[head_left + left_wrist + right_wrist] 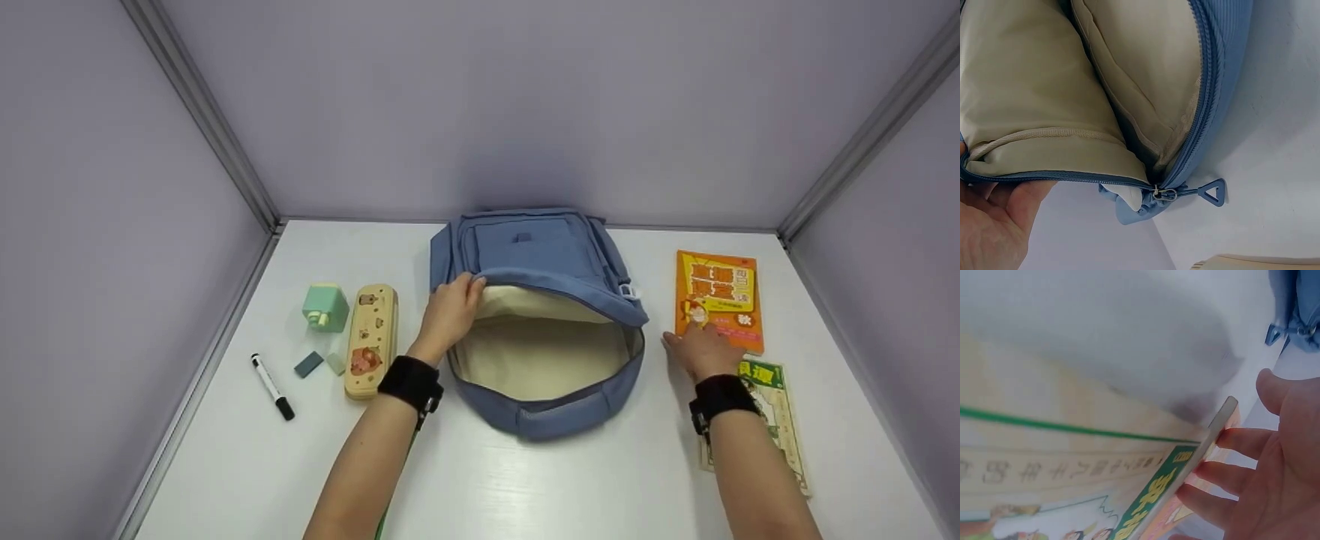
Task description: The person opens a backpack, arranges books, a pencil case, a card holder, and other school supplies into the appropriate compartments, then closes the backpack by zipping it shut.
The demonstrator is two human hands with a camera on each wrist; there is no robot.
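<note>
A blue backpack (540,255) lies flat in the middle of the white table, its main compartment unzipped and the cream lining (544,352) showing. My left hand (466,286) grips the left edge of the upper flap, fingers curled over the rim. The left wrist view shows that palm (994,225) under the zipper edge and the zipper pull (1213,193) at the end of its track. My right hand (686,343) rests with straight fingers (1213,472) on the near edge of an orange book (718,296). A green book (776,409) lies under that forearm.
Left of the backpack lie a cream pencil case (371,339), a green sharpener (325,307), two small erasers (309,364) and a black marker (272,386). Purple walls close in the table on three sides.
</note>
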